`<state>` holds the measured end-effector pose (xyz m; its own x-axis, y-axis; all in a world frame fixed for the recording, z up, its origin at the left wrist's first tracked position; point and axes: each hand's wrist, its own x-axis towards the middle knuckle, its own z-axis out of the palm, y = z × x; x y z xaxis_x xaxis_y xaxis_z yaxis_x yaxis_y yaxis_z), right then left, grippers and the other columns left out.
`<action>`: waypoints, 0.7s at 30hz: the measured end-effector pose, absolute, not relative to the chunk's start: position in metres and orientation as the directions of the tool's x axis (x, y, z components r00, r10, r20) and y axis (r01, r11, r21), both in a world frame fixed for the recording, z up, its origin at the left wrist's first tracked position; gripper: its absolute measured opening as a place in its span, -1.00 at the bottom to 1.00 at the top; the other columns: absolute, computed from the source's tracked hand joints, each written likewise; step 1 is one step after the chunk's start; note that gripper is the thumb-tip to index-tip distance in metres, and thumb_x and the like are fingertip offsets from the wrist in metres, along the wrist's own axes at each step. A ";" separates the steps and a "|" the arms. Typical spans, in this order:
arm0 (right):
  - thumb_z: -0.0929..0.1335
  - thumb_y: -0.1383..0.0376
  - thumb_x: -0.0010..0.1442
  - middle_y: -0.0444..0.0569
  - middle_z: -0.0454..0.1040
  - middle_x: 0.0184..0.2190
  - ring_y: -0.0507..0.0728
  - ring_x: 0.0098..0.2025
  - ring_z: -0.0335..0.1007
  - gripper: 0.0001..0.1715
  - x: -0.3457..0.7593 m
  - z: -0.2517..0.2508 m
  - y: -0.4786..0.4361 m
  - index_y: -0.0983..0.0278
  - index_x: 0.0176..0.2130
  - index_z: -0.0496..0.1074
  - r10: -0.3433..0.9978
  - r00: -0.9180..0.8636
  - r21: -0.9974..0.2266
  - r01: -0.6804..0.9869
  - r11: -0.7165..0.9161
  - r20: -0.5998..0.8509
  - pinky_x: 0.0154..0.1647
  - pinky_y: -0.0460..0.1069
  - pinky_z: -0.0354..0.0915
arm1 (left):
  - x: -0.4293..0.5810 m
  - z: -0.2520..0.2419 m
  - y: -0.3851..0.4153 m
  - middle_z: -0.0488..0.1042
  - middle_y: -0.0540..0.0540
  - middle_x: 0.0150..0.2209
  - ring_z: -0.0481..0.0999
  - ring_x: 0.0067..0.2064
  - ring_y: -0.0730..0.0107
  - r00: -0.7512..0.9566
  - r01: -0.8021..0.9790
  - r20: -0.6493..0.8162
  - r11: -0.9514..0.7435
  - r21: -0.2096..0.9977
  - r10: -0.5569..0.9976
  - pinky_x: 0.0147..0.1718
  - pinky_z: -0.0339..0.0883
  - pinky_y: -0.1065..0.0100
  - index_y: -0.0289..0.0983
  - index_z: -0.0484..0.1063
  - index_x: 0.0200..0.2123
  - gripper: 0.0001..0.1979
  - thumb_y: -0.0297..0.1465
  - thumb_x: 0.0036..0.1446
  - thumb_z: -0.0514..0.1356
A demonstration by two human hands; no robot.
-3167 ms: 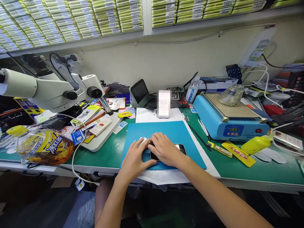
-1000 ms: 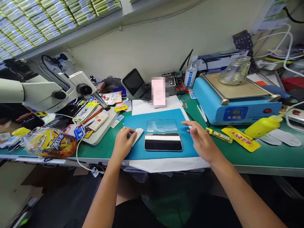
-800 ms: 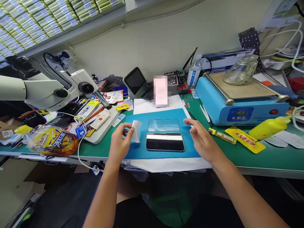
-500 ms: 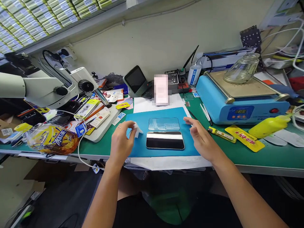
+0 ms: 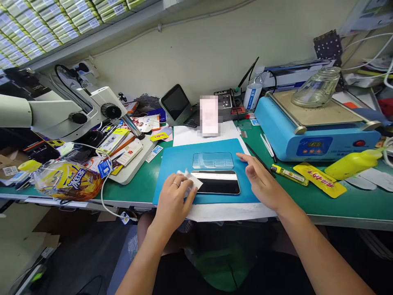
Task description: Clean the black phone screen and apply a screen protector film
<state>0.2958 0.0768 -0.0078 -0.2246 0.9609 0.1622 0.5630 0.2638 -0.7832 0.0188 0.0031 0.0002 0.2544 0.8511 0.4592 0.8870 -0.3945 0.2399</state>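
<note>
A black phone (image 5: 219,182) lies screen up on a blue mat (image 5: 181,157). Just behind it on the mat rests a clear glass protector (image 5: 213,160). My left hand (image 5: 173,200) pinches a small white wipe (image 5: 192,179) and presses it on the phone's left end. My right hand (image 5: 260,180) hovers to the right of the phone with its fingers stretched out and holds nothing.
A white microscope (image 5: 61,112) and a snack bag (image 5: 69,184) stand at the left. At the right sit a blue heating machine (image 5: 313,131) with a glass jar (image 5: 317,87), a yellow bottle (image 5: 353,162) and yellow packets (image 5: 319,179). A small screen (image 5: 175,104) stands at the back.
My left hand lifted the wipe from the mat's left side, unfolded it in the air, then brought it down onto the phone's left end. My right hand stayed beside the phone.
</note>
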 end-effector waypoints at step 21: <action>-0.05 -0.35 0.28 0.11 0.34 0.34 0.34 0.39 0.22 0.01 0.294 -0.002 0.076 0.16 0.34 0.28 0.952 -0.243 -0.752 0.590 0.296 0.184 0.41 0.23 0.15 | 0.066 0.000 -0.007 0.10 -0.34 0.44 0.07 0.47 -0.04 0.458 0.859 0.214 -0.492 0.145 0.863 0.40 0.07 -0.08 -0.46 0.07 0.41 -0.30 -0.05 0.46 -0.03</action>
<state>0.2936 0.0757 -0.0019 -0.2428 0.9525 0.1840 0.5896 0.2955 -0.7516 0.0661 -0.0072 0.0003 0.4579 0.8628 0.2143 0.8587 -0.4916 0.1446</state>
